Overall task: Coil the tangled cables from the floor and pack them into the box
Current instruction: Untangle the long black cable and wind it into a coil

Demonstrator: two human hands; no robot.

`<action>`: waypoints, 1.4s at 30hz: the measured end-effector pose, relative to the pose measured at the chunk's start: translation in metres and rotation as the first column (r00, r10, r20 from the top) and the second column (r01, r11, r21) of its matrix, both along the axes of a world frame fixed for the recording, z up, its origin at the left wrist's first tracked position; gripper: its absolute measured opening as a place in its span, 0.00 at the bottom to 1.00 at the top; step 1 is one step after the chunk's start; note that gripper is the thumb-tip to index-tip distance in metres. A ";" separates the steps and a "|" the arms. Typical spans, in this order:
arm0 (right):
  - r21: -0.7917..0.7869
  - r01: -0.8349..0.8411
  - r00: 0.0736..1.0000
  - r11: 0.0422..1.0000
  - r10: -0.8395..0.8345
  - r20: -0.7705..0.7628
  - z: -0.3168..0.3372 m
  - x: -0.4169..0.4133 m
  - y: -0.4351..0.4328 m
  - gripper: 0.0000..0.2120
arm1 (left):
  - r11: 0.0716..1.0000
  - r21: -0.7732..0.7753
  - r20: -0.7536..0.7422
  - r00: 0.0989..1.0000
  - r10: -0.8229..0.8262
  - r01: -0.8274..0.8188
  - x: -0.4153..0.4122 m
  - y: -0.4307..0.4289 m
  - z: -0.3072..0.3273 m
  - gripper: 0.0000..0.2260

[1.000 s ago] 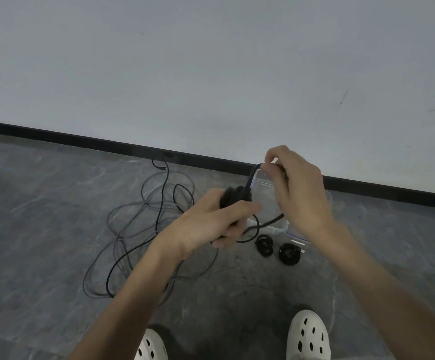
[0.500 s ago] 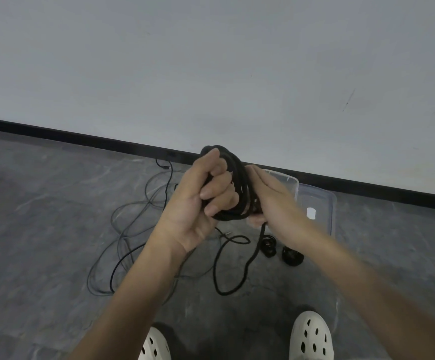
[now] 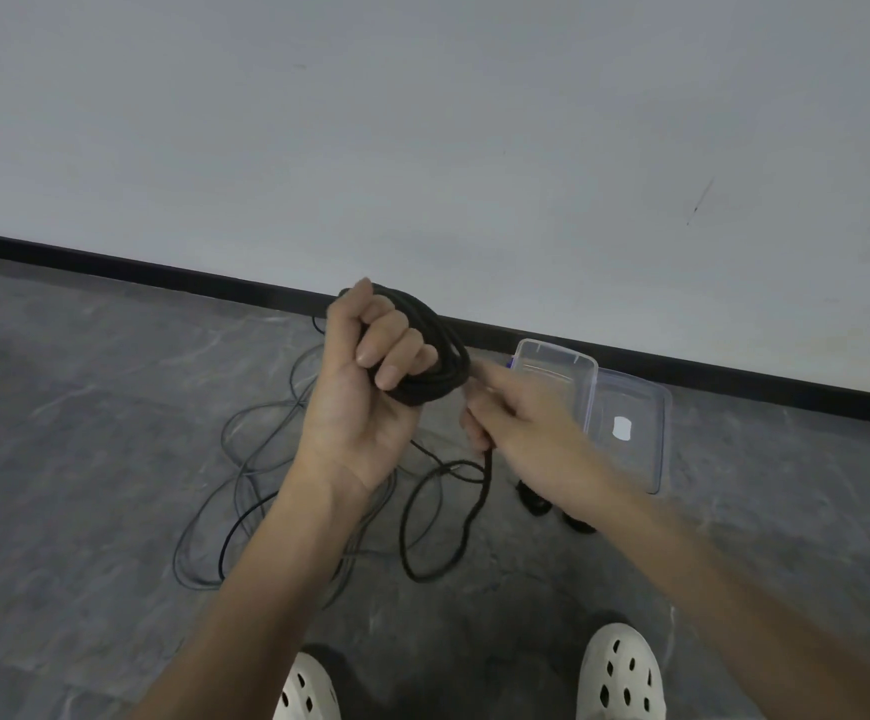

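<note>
Round black coil (image 3: 438, 356), left hand (image 3: 365, 387) gripping

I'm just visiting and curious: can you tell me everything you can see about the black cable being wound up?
The thick black braided-looking cable is wound into several round loops bunched in the left hand, whose fingers close through the coil. A loose tail drops from the coil through the blurred right hand, which pinches it, then hangs down and curls into one open loop over the grey stone-patterned floor. It is matte, flexible and only partly coiled.
</note>
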State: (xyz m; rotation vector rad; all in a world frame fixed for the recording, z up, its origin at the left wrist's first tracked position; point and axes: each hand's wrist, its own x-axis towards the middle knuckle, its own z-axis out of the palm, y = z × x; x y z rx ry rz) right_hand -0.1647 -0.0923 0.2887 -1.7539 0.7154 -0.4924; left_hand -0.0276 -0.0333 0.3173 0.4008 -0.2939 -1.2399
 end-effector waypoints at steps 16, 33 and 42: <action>0.236 -0.210 0.955 0.949 0.251 -0.159 0.009 -0.011 0.017 0.04 | 0.942 0.078 0.349 0.894 0.280 -0.325 0.019 0.001 0.007 0.16; -0.506 -0.141 0.990 0.851 0.126 -0.064 0.029 -0.022 0.010 0.13 | 0.884 0.152 0.861 0.499 0.101 -0.442 0.016 -0.001 -0.010 0.23; -0.511 0.044 0.993 0.858 0.020 0.118 0.038 -0.025 -0.008 0.09 | 0.883 0.469 0.822 0.350 -0.448 0.028 -0.012 0.001 -0.007 0.29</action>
